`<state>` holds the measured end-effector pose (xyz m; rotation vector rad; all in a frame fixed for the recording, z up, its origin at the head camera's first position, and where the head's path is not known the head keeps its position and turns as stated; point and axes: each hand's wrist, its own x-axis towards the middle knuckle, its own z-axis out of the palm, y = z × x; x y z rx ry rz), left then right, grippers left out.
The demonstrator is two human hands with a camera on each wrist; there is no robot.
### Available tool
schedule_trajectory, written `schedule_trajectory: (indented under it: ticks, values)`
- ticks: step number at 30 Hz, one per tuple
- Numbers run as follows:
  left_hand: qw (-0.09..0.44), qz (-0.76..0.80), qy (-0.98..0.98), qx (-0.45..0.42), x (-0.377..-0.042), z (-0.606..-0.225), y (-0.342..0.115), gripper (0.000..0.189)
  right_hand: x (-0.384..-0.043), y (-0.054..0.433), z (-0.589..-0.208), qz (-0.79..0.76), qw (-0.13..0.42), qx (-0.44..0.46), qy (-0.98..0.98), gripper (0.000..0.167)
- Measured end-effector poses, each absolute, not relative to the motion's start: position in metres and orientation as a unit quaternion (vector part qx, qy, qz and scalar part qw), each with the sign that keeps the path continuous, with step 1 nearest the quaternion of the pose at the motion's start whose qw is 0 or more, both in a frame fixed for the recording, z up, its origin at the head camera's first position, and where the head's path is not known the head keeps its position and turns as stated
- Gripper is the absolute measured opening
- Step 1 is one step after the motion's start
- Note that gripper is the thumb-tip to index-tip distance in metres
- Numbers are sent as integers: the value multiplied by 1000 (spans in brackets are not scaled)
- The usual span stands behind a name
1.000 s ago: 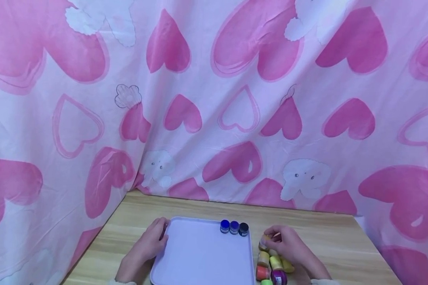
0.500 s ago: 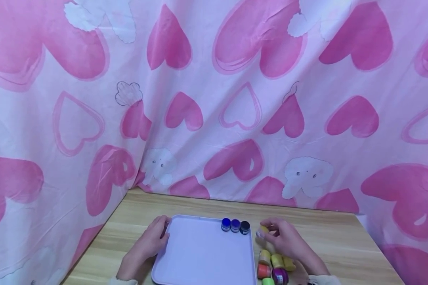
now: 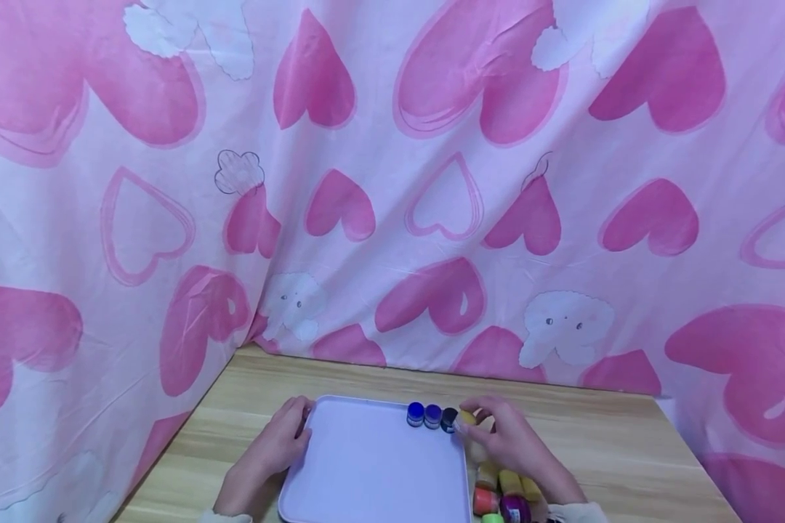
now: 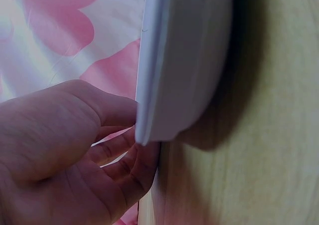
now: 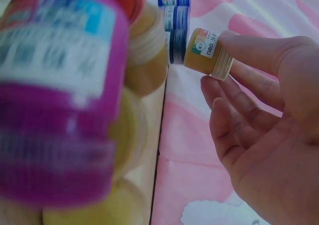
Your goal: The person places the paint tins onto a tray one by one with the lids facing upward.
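Left of the tray [image 3: 373, 465], a whitish long sleeve [image 3: 225, 518] ends in a plain cuff, leaving the left hand [image 3: 280, 436] bare. Right of it, a similar pale sleeve [image 3: 577, 513] meets the bare right hand [image 3: 500, 432].

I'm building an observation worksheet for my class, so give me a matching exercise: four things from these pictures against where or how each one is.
1. tray
2. ochre jar
3. magenta jar
4. bright-blue-lidded jar

A. outside the tray, beside the orange-red jar
B. pinched by the right hand
C. standing near the tray's far edge
D. gripped at one edge by the left hand

Pairs: 1-D, 2-B, 3-A, 4-C
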<state>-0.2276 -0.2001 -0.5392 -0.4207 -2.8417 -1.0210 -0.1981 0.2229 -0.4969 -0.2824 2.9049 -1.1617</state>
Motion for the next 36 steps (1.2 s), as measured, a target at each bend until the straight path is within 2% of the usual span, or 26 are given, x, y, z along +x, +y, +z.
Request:
schedule_trajectory:
  ticks: [14, 23, 36]
  values:
    - [47, -336, -930, -144, -229, -538, -200, 32, -211, 188, -492, -370, -20, -134, 919, 29]
    - [51, -337, -928, -149, -229, -540, -200, 32, -221, 171, -493, -380, -12, -153, 912, 29]
    - [54, -338, -928, -149, -228, -543, -201, 32, -235, 145, -494, -366, -38, -197, 909, 26]
